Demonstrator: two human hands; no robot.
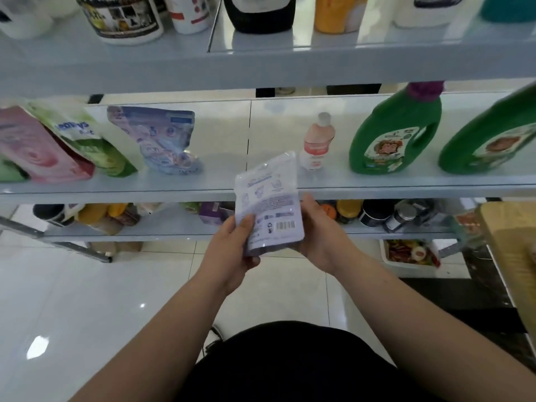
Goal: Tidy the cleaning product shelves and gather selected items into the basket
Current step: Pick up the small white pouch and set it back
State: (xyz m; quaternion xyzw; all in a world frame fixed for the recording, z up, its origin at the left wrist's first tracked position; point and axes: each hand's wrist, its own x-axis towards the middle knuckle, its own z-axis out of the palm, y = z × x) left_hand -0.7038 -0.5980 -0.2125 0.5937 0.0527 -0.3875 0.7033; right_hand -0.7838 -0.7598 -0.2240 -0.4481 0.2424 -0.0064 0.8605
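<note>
I hold a pale lilac refill pouch (pixel 271 198) in front of the middle shelf (pixel 145 188), its printed back with a barcode facing me. My left hand (pixel 232 245) grips its lower left edge, thumb on the front. My right hand (pixel 322 236) supports its right side from behind. On the middle shelf stand a matching lilac pouch (pixel 165 140), a green pouch (pixel 87 140), a pink pouch (pixel 37 152), a small pink bottle (pixel 317 142) and two green detergent jugs (pixel 394 132) (pixel 493 140). No basket is in view.
The top shelf (pixel 261 62) carries tubs and bottles cut off by the frame. A lower shelf (pixel 203 227) holds several small jars, cans and packets. A white crate (pixel 406 265) with colourful packets sits on the tiled floor at the right, beside a wooden surface (pixel 510 242).
</note>
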